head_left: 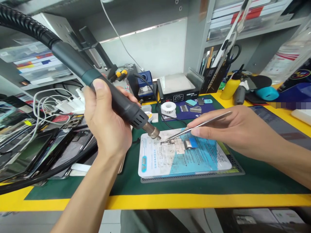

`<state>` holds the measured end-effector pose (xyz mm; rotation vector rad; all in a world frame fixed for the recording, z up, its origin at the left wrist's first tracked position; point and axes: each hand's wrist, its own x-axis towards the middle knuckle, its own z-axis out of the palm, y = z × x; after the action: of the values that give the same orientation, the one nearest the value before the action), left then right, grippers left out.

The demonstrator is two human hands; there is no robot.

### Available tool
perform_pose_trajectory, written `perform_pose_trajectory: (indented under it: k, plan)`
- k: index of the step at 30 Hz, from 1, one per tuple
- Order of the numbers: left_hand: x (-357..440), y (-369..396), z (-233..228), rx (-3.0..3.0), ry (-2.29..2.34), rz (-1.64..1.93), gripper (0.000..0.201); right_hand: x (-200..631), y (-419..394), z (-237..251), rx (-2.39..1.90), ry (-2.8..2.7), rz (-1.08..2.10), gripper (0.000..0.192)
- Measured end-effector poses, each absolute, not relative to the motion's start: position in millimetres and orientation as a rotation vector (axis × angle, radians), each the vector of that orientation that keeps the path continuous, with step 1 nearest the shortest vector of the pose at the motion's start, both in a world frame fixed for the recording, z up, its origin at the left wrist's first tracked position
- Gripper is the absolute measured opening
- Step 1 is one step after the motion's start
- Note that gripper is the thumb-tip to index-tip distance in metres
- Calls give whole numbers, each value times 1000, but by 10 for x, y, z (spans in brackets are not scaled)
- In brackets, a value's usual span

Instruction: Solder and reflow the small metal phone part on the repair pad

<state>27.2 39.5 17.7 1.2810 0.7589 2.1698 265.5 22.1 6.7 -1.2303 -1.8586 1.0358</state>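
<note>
- A pile of phones (36,152) is stacked at the left of the bench (170,200).
- A hot-air gun (116,100) is gripped by the left hand (107,119), fingers wrapped round its handle, nozzle aimed down at a small metal part (178,145).
- The part lies on a white and blue mat (179,161).
- Tweezers (201,124) are pinched in the right hand (230,129); their tips seem to touch the part.

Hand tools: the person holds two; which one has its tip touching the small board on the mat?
The tweezers in the right hand; the left hand's hot-air wand nozzle hovers just above.
</note>
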Motion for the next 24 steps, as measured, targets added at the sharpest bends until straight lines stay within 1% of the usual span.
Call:
perform_pose_trajectory:
  k: [4, 8, 12, 18, 24]
  plan:
    - [271, 466, 168, 1264, 763, 2158, 28, 2663, 219, 57, -1233, -1863, 1021, 27]
    - [279, 505, 146, 1252, 750, 2138, 27, 2678, 226, 42, -1227, -1863, 1028, 31]
    - [276, 493, 147, 1198, 756, 2088, 25, 2672, 227, 49, -1225, -1845, 1041, 28]
    - [296, 485, 175, 1207, 738, 2069, 25, 2665, 226, 41, -1221, -1850, 1022, 29]
    - [330, 483, 183, 1187, 750, 2053, 22, 2658, 216, 54, -1239, -1845, 1017, 28]
